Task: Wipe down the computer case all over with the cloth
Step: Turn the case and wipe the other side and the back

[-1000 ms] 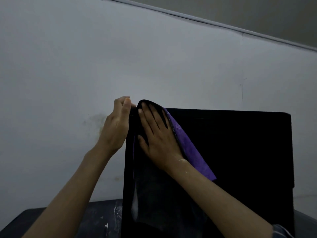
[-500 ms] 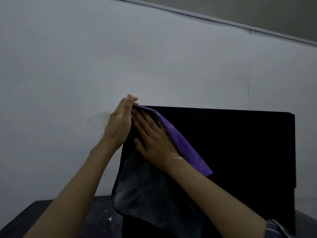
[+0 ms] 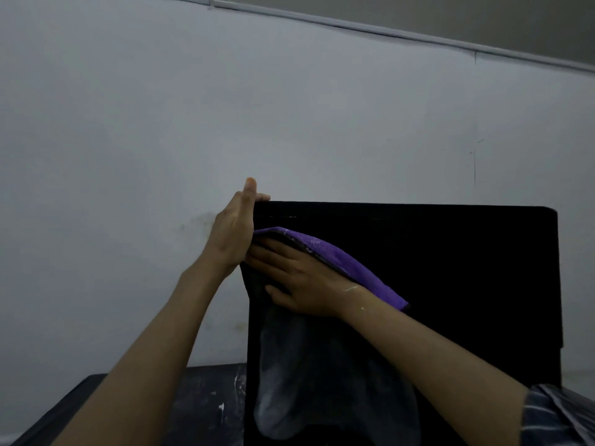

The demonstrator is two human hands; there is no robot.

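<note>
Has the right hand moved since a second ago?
Yes: the right hand, pressing the cloth, has slid down from the top edge of the computer case.

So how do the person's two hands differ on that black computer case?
The left hand sits bare at the top corner of the computer case, seemingly steadying it; the right hand lies lower, on its near face. The left hand stands edge-on, fingers pointing up; the right hand lies flat, pressing the cloth. Both have straight fingers.
</note>
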